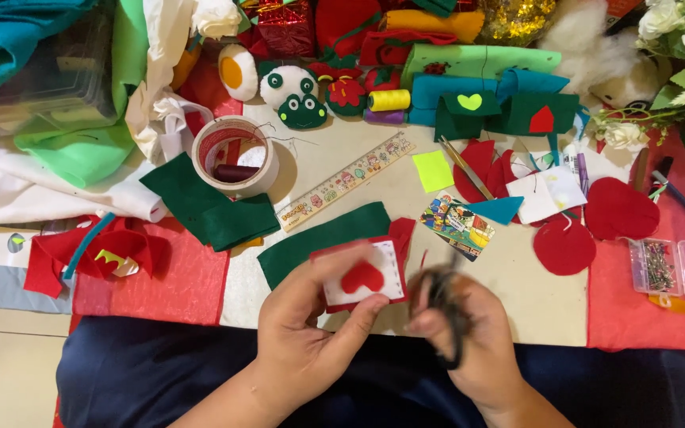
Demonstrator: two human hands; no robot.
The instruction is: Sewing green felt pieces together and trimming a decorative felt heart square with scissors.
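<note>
- The table lay crowded with felt scraps, a tape roll and a ruler.
- The left hand pinched a white felt patch bearing a red heart, lifted for trimming.
- The right hand gripped dark scissors just beside it, blurred.

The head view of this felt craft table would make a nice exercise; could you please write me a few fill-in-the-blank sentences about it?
1. The left hand holds a white felt square bearing a red ____.
2. The right hand holds dark ____, blurred.
3. A spool of dark thread sits inside the roll of ____, left of the ruler.
4. The spool above the ruler is ____ in colour.

Missing words: heart; scissors; tape; yellow
</note>
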